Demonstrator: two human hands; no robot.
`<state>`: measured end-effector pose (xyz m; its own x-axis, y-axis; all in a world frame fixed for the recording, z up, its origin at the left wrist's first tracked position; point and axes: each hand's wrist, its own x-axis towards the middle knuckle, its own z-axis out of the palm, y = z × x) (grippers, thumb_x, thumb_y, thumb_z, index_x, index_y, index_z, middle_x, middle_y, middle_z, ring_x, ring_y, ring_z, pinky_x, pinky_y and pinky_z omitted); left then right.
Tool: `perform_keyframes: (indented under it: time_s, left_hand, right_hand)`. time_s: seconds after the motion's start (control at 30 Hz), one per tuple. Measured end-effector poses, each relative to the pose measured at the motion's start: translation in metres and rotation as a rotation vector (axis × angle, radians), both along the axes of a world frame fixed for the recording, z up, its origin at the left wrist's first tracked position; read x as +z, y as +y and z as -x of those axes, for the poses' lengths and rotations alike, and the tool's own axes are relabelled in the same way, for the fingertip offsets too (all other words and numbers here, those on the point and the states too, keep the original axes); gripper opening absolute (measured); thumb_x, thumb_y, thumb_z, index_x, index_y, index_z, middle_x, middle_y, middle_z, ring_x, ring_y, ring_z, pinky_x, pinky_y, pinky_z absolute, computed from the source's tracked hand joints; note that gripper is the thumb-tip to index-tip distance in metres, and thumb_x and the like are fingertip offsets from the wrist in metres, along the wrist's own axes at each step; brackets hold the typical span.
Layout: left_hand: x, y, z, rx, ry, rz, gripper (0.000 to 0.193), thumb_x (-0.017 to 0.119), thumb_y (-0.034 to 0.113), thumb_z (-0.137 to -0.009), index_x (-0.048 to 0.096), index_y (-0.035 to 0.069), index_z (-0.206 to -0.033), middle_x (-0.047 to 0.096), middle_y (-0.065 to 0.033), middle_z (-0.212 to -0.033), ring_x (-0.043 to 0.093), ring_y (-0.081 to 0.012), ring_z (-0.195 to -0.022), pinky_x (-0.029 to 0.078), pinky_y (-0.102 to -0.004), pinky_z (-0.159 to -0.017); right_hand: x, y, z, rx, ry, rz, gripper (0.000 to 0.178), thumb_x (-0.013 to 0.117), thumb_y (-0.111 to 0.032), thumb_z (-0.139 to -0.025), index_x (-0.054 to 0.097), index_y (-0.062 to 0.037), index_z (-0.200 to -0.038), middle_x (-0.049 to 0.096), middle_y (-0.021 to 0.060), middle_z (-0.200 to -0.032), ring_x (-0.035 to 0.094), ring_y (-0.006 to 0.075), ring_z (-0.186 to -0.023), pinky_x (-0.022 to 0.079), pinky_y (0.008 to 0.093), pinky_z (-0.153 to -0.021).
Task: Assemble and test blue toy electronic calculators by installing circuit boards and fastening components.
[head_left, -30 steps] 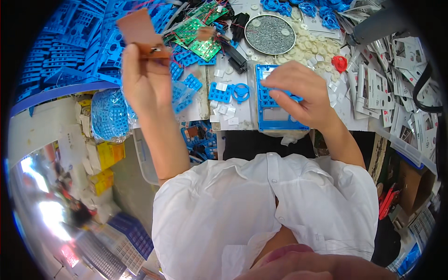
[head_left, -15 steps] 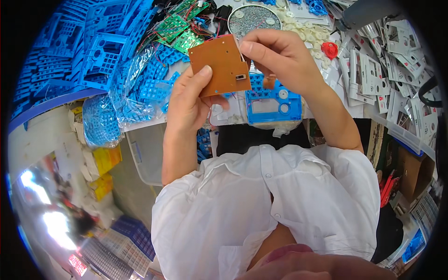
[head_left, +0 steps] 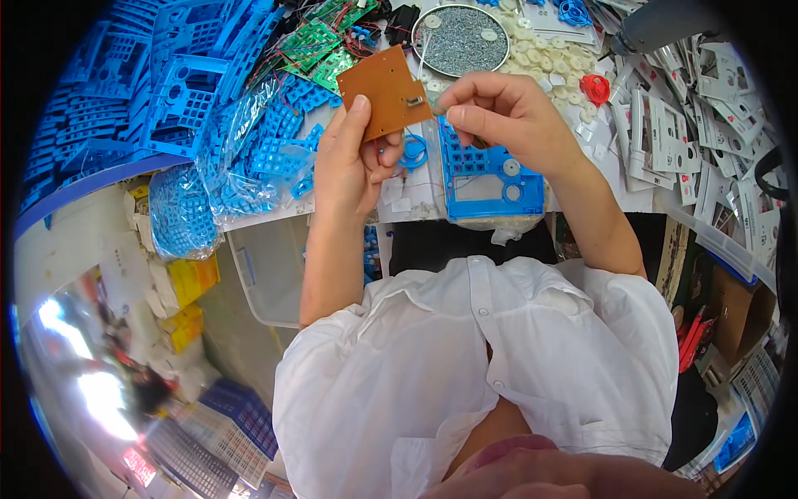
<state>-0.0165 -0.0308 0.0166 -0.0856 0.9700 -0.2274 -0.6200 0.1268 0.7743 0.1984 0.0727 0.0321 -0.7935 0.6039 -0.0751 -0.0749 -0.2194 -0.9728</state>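
A brown circuit board [head_left: 378, 93] is gripped at its left edge by my left hand [head_left: 342, 166], the thumb on its face and the fingers behind. A small switch [head_left: 415, 101] sits near the board's right edge. Just right of that edge, apart from the board, my right hand [head_left: 519, 125] has its thumb and index finger pinched together. Whatever lies between those fingertips is too small to make out. Below the right hand, a blue plastic casing [head_left: 478, 205] with a key grid and a round hole lies at the table's front edge, partly covered by the fingers.
A round tray [head_left: 508, 51] of small metal parts stands behind the hands, with white plastic discs [head_left: 540, 60] and a red piece [head_left: 595, 89] to its right. Green circuit boards [head_left: 309, 43] and blue casings [head_left: 179, 104] pile up leftward. White panels [head_left: 661, 145] and a grey tool [head_left: 657, 32] are rightward.
The board has moved up and left and turned slightly. My right hand has come away from its edge and shifted right and down, uncovering more of the tray.
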Motion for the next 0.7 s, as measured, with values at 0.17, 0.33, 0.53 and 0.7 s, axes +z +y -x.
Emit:
perform_keyframes:
  time_s: [0.17, 0.33, 0.53, 0.7]
  left_hand:
    - [0.012, -0.014, -0.012, -0.004, 0.238, -0.055, 0.032, 0.053, 0.023, -0.108, 0.06, -0.002, -0.127, 0.068, -0.0101, -0.091, 0.06, -0.0131, -0.067, 0.039, -0.0207, -0.047]
    - [0.006, -0.029, -0.013, -0.079, 0.79, -0.284, 0.022, 0.062, 0.007, -0.098, 0.07, -0.002, -0.116, 0.069, -0.011, -0.094, 0.065, -0.0177, -0.078, 0.049, -0.0274, -0.061]
    - [0.006, -0.031, -0.025, -0.048, 1.139, -0.511, 0.019, 0.068, -0.003, -0.089, 0.071, -0.002, -0.108, 0.069, -0.0133, -0.098, 0.066, -0.0233, -0.082, 0.052, -0.0303, -0.07]
    - [0.001, -0.036, -0.028, -0.02, 1.046, -0.461, 0.02, 0.071, -0.004, -0.087, 0.071, -0.002, -0.107, 0.069, -0.0135, -0.096, 0.067, -0.0238, -0.08, 0.052, -0.0302, -0.066]
  right_hand:
    - [-0.004, 0.007, -0.013, 0.137, 0.005, 0.063, 0.024, 0.072, -0.02, -0.096, 0.071, -0.0018, -0.112, 0.069, 0.0027, -0.095, 0.064, 0.0086, -0.084, 0.052, 0.0238, -0.073]
    - [-0.01, -0.016, -0.004, -0.028, 0.047, -0.228, 0.021, 0.078, -0.016, -0.092, 0.073, -0.0012, -0.105, 0.068, 0.0037, -0.106, 0.064, 0.0113, -0.089, 0.051, 0.0271, -0.075]
    - [-0.019, -0.022, -0.005, 0.102, 0.257, 0.009, 0.026, 0.079, -0.005, -0.086, 0.07, -0.0013, -0.109, 0.065, 0.0083, -0.114, 0.062, 0.0179, -0.105, 0.049, 0.0335, -0.094]
    - [-0.028, -0.027, 0.001, 0.055, 0.366, 0.225, 0.028, 0.076, -0.003, -0.087, 0.065, -0.0033, -0.113, 0.064, 0.0078, -0.112, 0.061, 0.0173, -0.106, 0.049, 0.0324, -0.095]
